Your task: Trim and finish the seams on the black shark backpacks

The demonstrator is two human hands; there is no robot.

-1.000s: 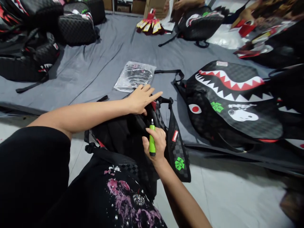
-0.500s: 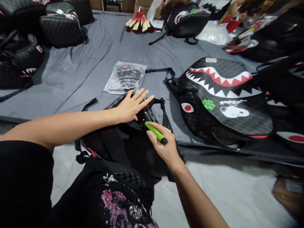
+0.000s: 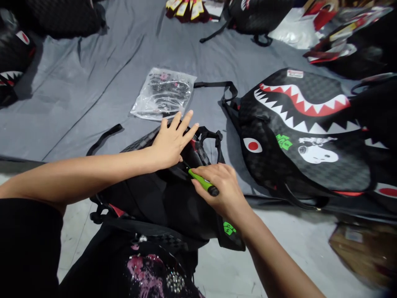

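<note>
A black backpack (image 3: 167, 194) lies across my lap and the table's edge, its straps trailing on the cloth. My left hand (image 3: 170, 142) rests on its upper part, fingers spread and nothing gripped. In my right hand (image 3: 221, 188) is a green marker pen (image 3: 203, 181) with a black end, held between thumb and fingers. Its tip points up-left at the bag's dark surface, close to my left thumb; I cannot tell if it touches. Just beyond my left fingertips is a clear plastic bag (image 3: 164, 91) with something dark and pink in it.
Right of me, a backpack with a shark-mouth print (image 3: 310, 132) lies on the grey cloth (image 3: 93, 78). More dark bags stand at the far left and back. Yellow-and-white tags (image 3: 187, 9) lie at the back. A cardboard box (image 3: 362, 252) sits on the floor at right.
My view has tilted down, so the far things sit higher. The marker pen has shifted slightly against the backpack, and my right hand wraps further over it. My left hand stays spread on the backpack.
</note>
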